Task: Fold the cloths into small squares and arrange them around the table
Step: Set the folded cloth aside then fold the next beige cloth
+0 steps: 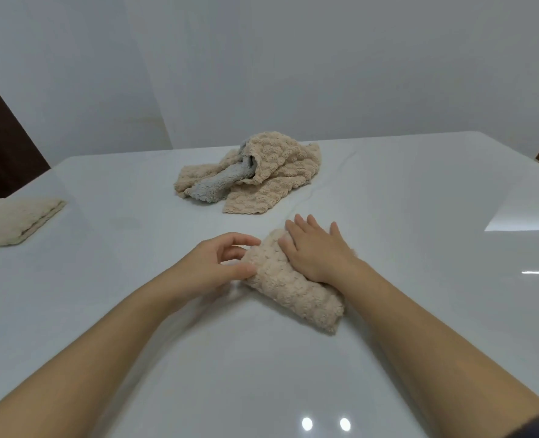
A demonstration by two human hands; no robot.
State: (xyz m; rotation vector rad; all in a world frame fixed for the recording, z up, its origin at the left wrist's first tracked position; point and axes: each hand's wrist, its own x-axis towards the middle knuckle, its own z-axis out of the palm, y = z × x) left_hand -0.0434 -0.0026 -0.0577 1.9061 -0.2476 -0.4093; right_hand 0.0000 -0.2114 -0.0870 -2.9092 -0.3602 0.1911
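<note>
White table [129, 327], right hand [317, 252] pressing cloth [296, 290] flat, left hand [217, 263] pinching it

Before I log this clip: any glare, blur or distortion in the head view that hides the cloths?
Head view: two bright glints and a reflected light patch glare on the glossy table; the wide-angle lens bows its far edge; mild softness overall, yet the folded cloth and the pile stay readable.

Glossy smooth white table [388, 200], nubbly plush beige cloth [296, 289], fleecy grey cloth [211, 184], matt wall [261, 58]
</note>
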